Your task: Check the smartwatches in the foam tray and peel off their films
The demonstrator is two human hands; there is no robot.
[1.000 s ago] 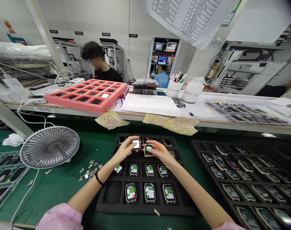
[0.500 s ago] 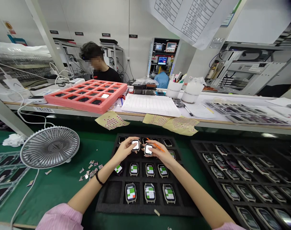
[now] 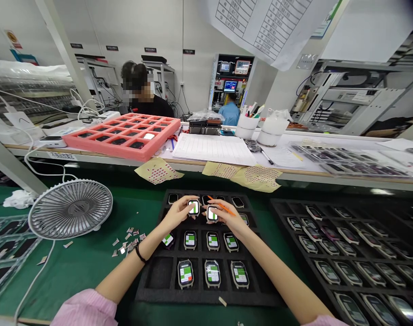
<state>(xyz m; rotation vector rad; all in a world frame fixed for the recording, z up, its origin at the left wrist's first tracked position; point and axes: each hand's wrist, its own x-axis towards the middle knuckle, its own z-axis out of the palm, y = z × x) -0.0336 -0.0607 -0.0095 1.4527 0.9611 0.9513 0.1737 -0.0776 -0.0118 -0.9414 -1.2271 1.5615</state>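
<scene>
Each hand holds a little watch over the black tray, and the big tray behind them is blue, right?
No, one thing is off. The left hand holds the left watch and the right hand holds the right watch over the black tray, but the big tray behind is pink, not blue. The head view shows it.

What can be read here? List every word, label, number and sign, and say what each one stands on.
Nothing is sharp enough to quote.
Hanging table sheet: printed rows, too small.
Black wall labels: blurred.
Wall sign at far left: blurred.
Shelf-edge label: too small.
Left-hand watch and right-hand watch: green and white screen blocks, text too small.
</scene>
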